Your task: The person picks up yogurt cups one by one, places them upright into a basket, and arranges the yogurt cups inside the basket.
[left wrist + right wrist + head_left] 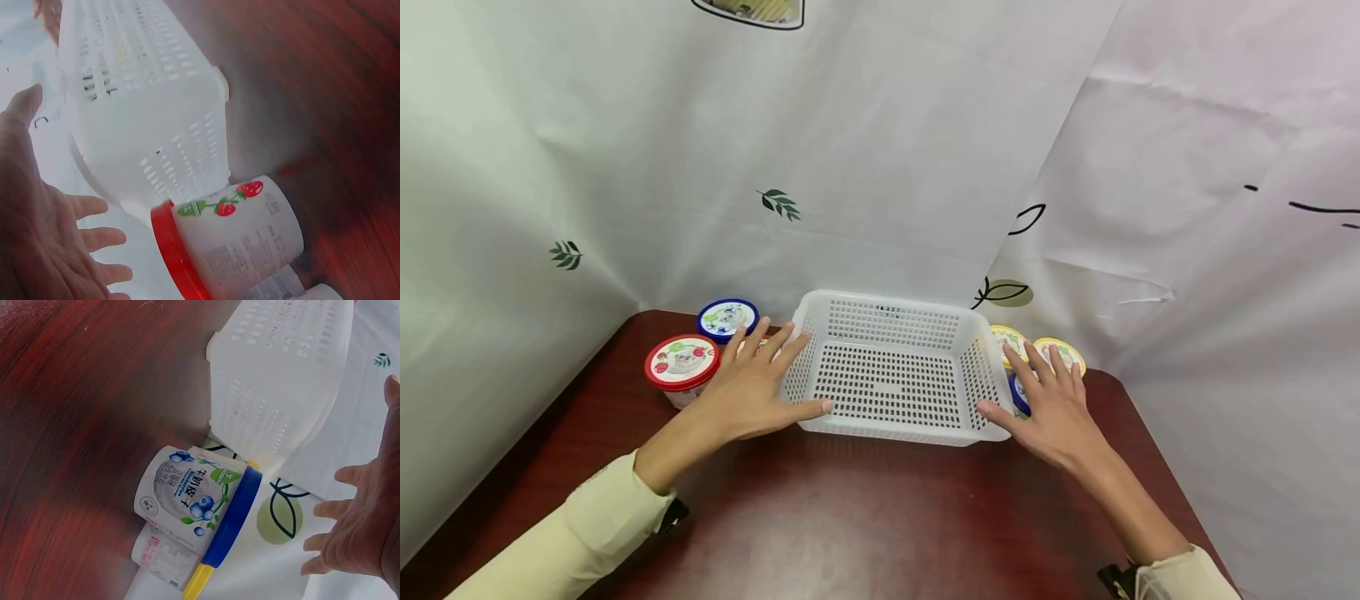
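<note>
On a red-brown wooden counter (pixel 865 525), a rectangular white plastic basket (pixel 887 428) is flanked by spread, empty fingers (pixel 791 353); nothing is apparently loaded, round colour-lidded white tubs (pixel 240 237) being left outside.

Wht perf'd plastic bskt (pixel 887 387) upright on tbl (pixel 880 517).

Dark-red tabletop (pixel 865 508) — pale leaf-printed sheeting (pixel 895 158) behind, perhaps cloth.
</note>
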Tool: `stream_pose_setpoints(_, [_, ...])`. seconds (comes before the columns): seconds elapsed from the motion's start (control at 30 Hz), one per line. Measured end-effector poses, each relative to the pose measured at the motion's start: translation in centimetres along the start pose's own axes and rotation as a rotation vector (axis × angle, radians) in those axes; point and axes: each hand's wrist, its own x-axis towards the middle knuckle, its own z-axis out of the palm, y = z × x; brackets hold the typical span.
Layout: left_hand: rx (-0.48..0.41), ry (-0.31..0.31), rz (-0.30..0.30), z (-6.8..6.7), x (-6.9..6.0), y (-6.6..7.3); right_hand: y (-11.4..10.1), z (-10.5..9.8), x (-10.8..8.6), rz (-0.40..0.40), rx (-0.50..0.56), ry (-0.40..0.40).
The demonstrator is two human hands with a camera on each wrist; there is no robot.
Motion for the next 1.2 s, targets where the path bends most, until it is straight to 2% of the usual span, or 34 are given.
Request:
stream_pose_setpoints(0.33, [0.015,-0.063,0.026,0.7,-0.5,1.0,0.4,0.2,-0.2,-0.008,0.008,0.004])
stream_pose_setpoints(0.57, [0.027,-0.051,0.111,1.2,-1.0,1.8,0.5,0.1,-0.2,0.002,0.019,-0.004])
stream_pose_setpoints(1.0, [0.028,-0.056,0.215,2.0,-1.1,2.7,0.9,0.2,-0.4,0.020,0.017,-0.023])
stream_pose_setpoints(1.2, [0.034,-0.010,0.294,2.2,-1.2,2.9,1.2,0.2,-0.4,0.029,0.019,-0.031])
